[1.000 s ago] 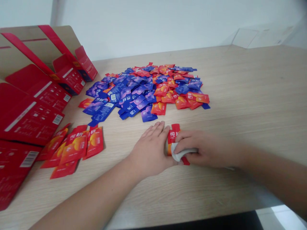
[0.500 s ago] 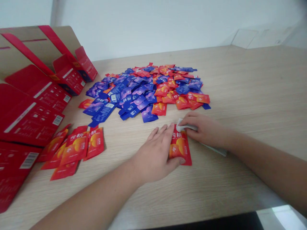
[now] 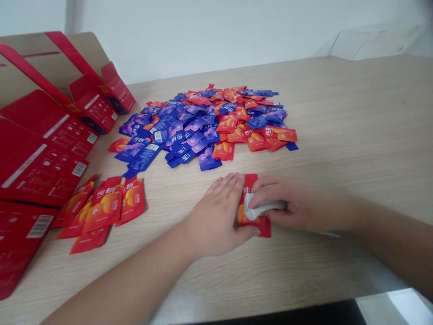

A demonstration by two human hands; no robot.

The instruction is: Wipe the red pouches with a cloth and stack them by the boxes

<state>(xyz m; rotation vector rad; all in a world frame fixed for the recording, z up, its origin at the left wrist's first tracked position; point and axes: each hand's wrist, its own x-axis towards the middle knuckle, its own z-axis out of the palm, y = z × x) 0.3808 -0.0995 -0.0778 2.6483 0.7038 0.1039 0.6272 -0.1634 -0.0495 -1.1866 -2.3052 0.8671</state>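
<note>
A red-and-orange sachet (image 3: 249,179) lies flat on the wooden table. My left hand (image 3: 218,216) rests beside it, fingers stretched out, with fingertips along its left edge and the thumb over its lower part. In my right hand (image 3: 287,201), pinched between thumb and fingers, is a folded white cloth (image 3: 257,206), pressed on the middle of the sachet. Motion blurs the right hand and wrist. Part of the cloth is hidden beneath that hand.
A large pile of blue sachets (image 3: 176,135) and red sachets (image 3: 259,141) lies farther back. Several red sachets (image 3: 103,205) overlap at the left, beside open red boxes (image 3: 40,167). A white wall stands behind the table (image 3: 355,135).
My right hand has moved the white cloth from the sachet's top down to its middle. The left hand stays in place on the sachet. The view has shifted slightly.
</note>
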